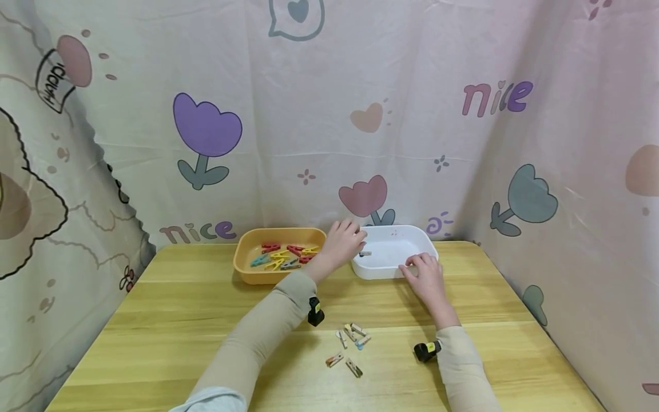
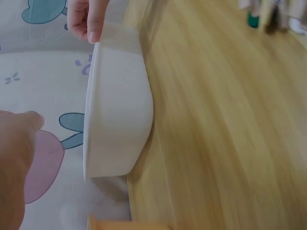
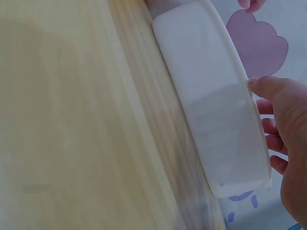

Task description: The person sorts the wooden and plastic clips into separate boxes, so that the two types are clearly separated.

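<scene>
A white plastic box [image 1: 393, 270] stands near the table's far edge. My left hand [image 1: 346, 243] hovers at the box's left end, fingers loosely bent, with nothing seen between them. Just below those fingers a small clothespin [image 1: 365, 253] lies inside the box. My right hand [image 1: 424, 277] holds the box's front rim toward the right. In the right wrist view the thumb [image 3: 259, 85] is at the rim, and the other fingers bend over on the inner side.
Left of the white box stands an orange box [image 1: 262, 278] holding several red, yellow, blue and grey plastic clothespins [image 1: 278, 256]. Several small wooden clothespins [image 1: 354, 367] lie scattered on the wooden table [image 1: 206, 312] in front. A printed curtain [image 1: 288, 171] hangs behind.
</scene>
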`<state>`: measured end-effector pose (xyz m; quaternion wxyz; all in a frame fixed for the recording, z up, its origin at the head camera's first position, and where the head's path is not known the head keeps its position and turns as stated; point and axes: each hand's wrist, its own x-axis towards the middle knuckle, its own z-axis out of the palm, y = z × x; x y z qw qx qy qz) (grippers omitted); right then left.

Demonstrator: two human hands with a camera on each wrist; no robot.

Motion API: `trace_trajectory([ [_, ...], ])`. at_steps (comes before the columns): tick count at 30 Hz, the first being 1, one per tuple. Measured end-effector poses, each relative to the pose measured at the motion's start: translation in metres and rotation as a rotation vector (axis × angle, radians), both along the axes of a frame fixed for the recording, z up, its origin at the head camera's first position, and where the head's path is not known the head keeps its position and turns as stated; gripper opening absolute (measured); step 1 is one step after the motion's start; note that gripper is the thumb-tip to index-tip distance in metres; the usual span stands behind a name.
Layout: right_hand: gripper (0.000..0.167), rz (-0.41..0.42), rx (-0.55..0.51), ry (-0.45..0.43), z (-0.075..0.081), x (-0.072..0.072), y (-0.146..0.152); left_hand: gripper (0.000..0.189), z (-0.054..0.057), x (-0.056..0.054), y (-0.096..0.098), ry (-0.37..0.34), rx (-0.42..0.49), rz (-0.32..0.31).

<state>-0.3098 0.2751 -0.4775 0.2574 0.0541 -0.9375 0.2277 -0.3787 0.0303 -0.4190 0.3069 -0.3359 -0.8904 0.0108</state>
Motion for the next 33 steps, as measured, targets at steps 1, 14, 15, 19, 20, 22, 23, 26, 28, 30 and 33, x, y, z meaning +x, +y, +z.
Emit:
trace_trajectory([
  [1,0.023,0.000,0.001,-0.004,0.000,0.000,0.000,0.020,-0.001,0.001,-0.002,0.016,-0.004,-0.010],
  [14,0.024,0.005,0.004,-0.011,0.000,0.001,-0.001,0.021,-0.006,0.022,-0.033,0.062,-0.018,-0.121],
  [15,0.024,0.004,0.004,-0.014,0.001,0.001,0.000,0.021,-0.007,0.024,-0.035,0.063,-0.012,-0.135],
  [19,0.024,-0.001,0.003,-0.026,0.001,0.001,0.001,0.019,-0.010,0.031,-0.043,0.080,0.002,-0.174],
  [20,0.024,0.000,0.002,-0.028,0.001,0.001,0.001,0.018,-0.011,0.033,-0.045,0.079,0.003,-0.180],
  [22,0.024,0.000,0.004,-0.026,0.001,0.001,0.001,0.018,-0.012,0.038,-0.049,0.079,0.004,-0.188],
  [23,0.024,0.000,0.005,-0.026,0.001,0.000,0.001,0.018,-0.012,0.041,-0.051,0.078,0.004,-0.192],
  [26,0.024,0.000,0.006,-0.025,0.001,0.000,0.001,0.018,-0.015,0.048,-0.056,0.075,-0.002,-0.197],
  [28,0.024,0.001,0.006,-0.023,0.001,0.000,0.000,0.019,-0.017,0.053,-0.059,0.081,-0.013,-0.203],
  [30,0.024,0.002,0.007,-0.020,0.002,0.000,0.000,0.020,-0.018,0.059,-0.062,0.089,-0.032,-0.210],
  [33,0.024,0.002,0.007,-0.013,0.002,0.000,0.000,0.020,-0.020,0.067,-0.067,0.099,-0.047,-0.233],
])
